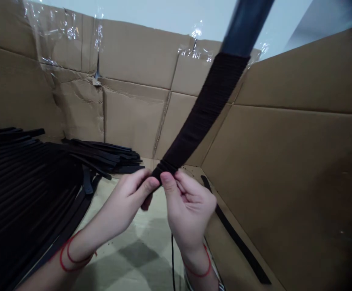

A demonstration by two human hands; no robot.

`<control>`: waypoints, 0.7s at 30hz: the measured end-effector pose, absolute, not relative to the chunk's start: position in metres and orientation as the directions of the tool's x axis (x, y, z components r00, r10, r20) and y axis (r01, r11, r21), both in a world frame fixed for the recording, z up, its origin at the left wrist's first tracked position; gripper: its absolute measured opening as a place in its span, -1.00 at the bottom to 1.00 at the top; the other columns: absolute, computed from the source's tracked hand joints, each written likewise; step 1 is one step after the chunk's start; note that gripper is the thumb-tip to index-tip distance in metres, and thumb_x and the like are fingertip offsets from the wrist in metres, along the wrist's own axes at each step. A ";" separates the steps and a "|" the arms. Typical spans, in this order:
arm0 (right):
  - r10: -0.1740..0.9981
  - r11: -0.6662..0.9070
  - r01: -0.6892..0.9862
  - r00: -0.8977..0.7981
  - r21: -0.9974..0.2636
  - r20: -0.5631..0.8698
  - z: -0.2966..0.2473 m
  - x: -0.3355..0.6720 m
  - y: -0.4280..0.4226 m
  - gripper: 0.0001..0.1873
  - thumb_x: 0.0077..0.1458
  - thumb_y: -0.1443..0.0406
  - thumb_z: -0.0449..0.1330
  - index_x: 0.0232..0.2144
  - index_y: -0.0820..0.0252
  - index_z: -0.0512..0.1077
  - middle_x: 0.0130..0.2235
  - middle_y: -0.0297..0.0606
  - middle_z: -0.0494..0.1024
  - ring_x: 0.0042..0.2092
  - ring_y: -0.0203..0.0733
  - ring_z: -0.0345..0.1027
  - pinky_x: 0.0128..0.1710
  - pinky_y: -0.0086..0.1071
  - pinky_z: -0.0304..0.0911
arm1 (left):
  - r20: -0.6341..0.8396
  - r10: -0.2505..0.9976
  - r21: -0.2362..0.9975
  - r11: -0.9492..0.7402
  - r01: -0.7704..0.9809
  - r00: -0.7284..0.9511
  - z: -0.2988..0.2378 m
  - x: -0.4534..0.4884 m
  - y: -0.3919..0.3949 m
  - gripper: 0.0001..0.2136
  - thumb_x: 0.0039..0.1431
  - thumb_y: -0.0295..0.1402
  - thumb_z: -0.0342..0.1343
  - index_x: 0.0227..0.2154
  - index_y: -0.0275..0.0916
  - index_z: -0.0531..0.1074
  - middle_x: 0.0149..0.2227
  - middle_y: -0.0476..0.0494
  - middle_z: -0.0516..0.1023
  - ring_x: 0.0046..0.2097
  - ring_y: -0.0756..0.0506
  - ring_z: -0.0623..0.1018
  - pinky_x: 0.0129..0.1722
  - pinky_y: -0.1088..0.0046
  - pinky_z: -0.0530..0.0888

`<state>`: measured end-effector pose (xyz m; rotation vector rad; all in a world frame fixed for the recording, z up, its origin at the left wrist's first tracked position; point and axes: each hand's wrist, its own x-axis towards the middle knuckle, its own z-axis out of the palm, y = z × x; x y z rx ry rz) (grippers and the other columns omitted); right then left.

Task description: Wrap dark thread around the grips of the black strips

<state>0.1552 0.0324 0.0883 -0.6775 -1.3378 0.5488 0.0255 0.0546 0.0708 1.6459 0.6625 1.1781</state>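
Because the black sleeve [203, 113] looks soft and light, the left hand [127, 198] and right hand [188, 206] pinch its lower end, the best hold, fingers nearly closed on it.

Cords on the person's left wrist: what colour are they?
Red: two thin cords, shown best in the head view.

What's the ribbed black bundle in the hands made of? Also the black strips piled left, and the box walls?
Ribbed black bundle: matte, tightly packed fine ridges, bending; likely rubber or fabric, can't tell which. Black strips: matte, limp; probably rubber or soft plastic. Box walls: brown corrugated cardboard, creased at seams, patched with glossy clear tape.
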 end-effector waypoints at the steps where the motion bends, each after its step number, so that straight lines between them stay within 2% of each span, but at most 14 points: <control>1: 0.730 0.680 -0.021 0.113 -0.732 0.674 0.088 0.155 0.033 -0.75 0.11 0.20 0.29 -0.56 0.17 0.52 -0.71 -0.49 0.17 -0.69 -0.43 -0.02 -0.73 -0.51 -0.02 | 0.404 0.866 0.914 -0.393 -0.098 0.294 0.070 0.026 0.054 -0.55 0.20 0.09 -0.02 -0.50 -0.25 0.27 -0.63 0.07 0.25 -0.58 0.08 0.25 -0.61 0.61 0.20; 2: 0.767 0.641 -0.087 0.029 -0.762 0.641 0.087 0.155 0.033 -0.78 0.09 0.15 0.30 -0.47 0.17 0.56 -0.71 -0.50 0.15 -0.69 -0.43 -0.04 -0.74 -0.51 -0.03 | 0.373 0.878 0.928 -0.353 -0.122 0.300 0.070 0.027 0.053 -0.54 0.19 0.10 -0.02 -0.51 -0.24 0.26 -0.65 0.10 0.21 -0.62 0.09 0.21 -0.65 0.62 0.18; 3: 0.801 0.581 -0.154 -0.064 -0.799 0.595 0.087 0.155 0.033 -0.77 0.07 0.11 0.31 -0.38 0.16 0.59 -0.70 -0.50 0.16 -0.69 -0.43 -0.04 -0.74 -0.51 -0.03 | 0.313 0.865 0.949 -0.271 -0.160 0.392 0.070 0.026 0.052 -0.50 0.17 0.17 -0.08 -0.51 -0.23 0.25 -0.68 0.12 0.16 -0.66 0.10 0.15 -0.69 0.61 0.15; 5: 0.837 0.489 -0.230 -0.145 -0.841 0.527 0.087 0.157 0.031 -0.68 0.04 0.06 0.32 -0.26 0.16 0.60 -0.68 -0.47 0.25 -0.69 -0.43 -0.01 -0.73 -0.51 -0.02 | 0.214 0.748 0.973 -0.106 -0.205 0.628 0.071 0.023 0.050 -0.41 0.07 0.30 -0.17 -0.48 -0.21 0.27 -0.72 0.17 0.10 -0.72 0.10 0.08 -0.77 0.59 0.14; 7: 0.856 0.491 -0.213 -0.065 -0.845 0.513 0.088 0.158 0.031 -0.67 0.00 0.06 0.35 -0.28 0.18 0.61 -0.65 -0.42 0.32 -0.66 -0.41 0.05 -0.71 -0.50 0.03 | 0.240 0.721 0.969 -0.141 -0.202 0.650 0.073 0.019 0.049 -0.41 -0.03 0.30 -0.04 -0.39 -0.22 0.33 -0.70 0.18 0.14 -0.71 0.10 0.11 -0.74 0.58 0.19; 9: 0.862 0.496 -0.184 -0.010 -0.849 0.506 0.088 0.159 0.033 -0.65 -0.05 0.05 0.38 -0.32 0.20 0.62 -0.65 -0.41 0.34 -0.64 -0.39 0.09 -0.69 -0.49 0.06 | 0.326 0.787 0.945 -0.272 -0.181 0.523 0.074 0.016 0.048 -0.50 -0.02 0.16 0.15 -0.30 -0.22 0.37 -0.65 0.17 0.19 -0.65 0.10 0.17 -0.66 0.61 0.22; 11: 0.873 0.460 -0.201 -0.074 -0.865 0.481 0.087 0.159 0.035 -0.62 -0.09 0.02 0.39 -0.36 0.20 0.62 -0.66 -0.41 0.34 -0.63 -0.36 0.15 -0.69 -0.49 0.09 | 0.333 0.764 0.943 -0.253 -0.218 0.552 0.075 0.015 0.048 -0.57 0.09 0.11 0.10 -0.35 -0.22 0.36 -0.67 0.17 0.15 -0.66 0.11 0.14 -0.67 0.62 0.18; 13: 0.861 0.470 -0.215 -0.101 -0.856 0.498 0.087 0.159 0.035 -0.67 -0.07 0.04 0.38 -0.41 0.19 0.62 -0.66 -0.39 0.37 -0.63 -0.34 0.23 -0.69 -0.49 0.15 | 0.290 0.629 0.951 -0.102 -0.293 0.721 0.075 0.016 0.048 -0.51 0.14 0.19 -0.07 -0.42 -0.21 0.29 -0.70 0.19 0.08 -0.71 0.11 0.05 -0.72 0.60 0.09; 14: 0.847 0.510 -0.189 -0.058 -0.839 0.528 0.088 0.159 0.035 -0.72 -0.04 0.08 0.37 -0.46 0.19 0.60 -0.67 -0.39 0.37 -0.63 -0.33 0.24 -0.69 -0.49 0.16 | 0.286 0.586 0.949 -0.066 -0.307 0.758 0.074 0.017 0.048 -0.49 0.15 0.20 -0.12 -0.43 -0.21 0.27 -0.70 0.18 0.08 -0.71 0.11 0.05 -0.72 0.60 0.09; 15: 0.826 0.559 -0.143 0.007 -0.817 0.563 0.088 0.158 0.034 -0.76 0.00 0.13 0.36 -0.51 0.19 0.58 -0.68 -0.40 0.37 -0.64 -0.34 0.25 -0.69 -0.50 0.17 | 0.297 0.608 0.948 -0.093 -0.305 0.736 0.074 0.019 0.048 -0.50 0.17 0.19 -0.11 -0.43 -0.22 0.27 -0.68 0.15 0.14 -0.68 0.11 0.11 -0.69 0.61 0.14; 17: 0.789 0.613 -0.067 0.092 -0.787 0.607 0.090 0.158 0.032 -0.76 0.05 0.19 0.33 -0.58 0.18 0.55 -0.71 -0.41 0.36 -0.68 -0.36 0.23 -0.71 -0.50 0.17 | 0.354 0.768 0.934 -0.261 -0.244 0.534 0.073 0.023 0.049 -0.57 0.21 0.08 -0.02 -0.43 -0.25 0.31 -0.60 0.07 0.26 -0.57 0.09 0.24 -0.59 0.62 0.23; 18: 0.794 0.608 -0.074 0.079 -0.791 0.603 0.090 0.159 0.032 -0.77 0.06 0.19 0.33 -0.56 0.18 0.56 -0.71 -0.42 0.36 -0.69 -0.36 0.22 -0.72 -0.50 0.17 | 0.373 0.820 0.927 -0.309 -0.212 0.435 0.073 0.025 0.051 -0.58 0.24 0.04 -0.02 -0.44 -0.27 0.32 -0.58 0.05 0.28 -0.55 0.08 0.26 -0.58 0.62 0.23; 19: 0.811 0.583 -0.114 0.025 -0.805 0.584 0.091 0.159 0.032 -0.79 0.05 0.16 0.33 -0.50 0.17 0.58 -0.70 -0.42 0.38 -0.69 -0.36 0.22 -0.72 -0.49 0.19 | 0.356 0.841 0.933 -0.293 -0.209 0.408 0.071 0.027 0.052 -0.57 0.25 0.04 -0.05 -0.46 -0.27 0.31 -0.60 0.06 0.26 -0.57 0.08 0.25 -0.61 0.62 0.22; 21: 0.842 0.497 -0.210 -0.115 -0.842 0.526 0.090 0.161 0.033 -0.73 0.00 0.10 0.35 -0.34 0.17 0.61 -0.66 -0.39 0.43 -0.69 -0.34 0.25 -0.71 -0.46 0.25 | 0.255 0.798 0.956 -0.122 -0.268 0.547 0.069 0.030 0.055 -0.51 0.24 0.12 -0.16 -0.46 -0.25 0.30 -0.65 0.10 0.20 -0.67 0.10 0.16 -0.71 0.60 0.14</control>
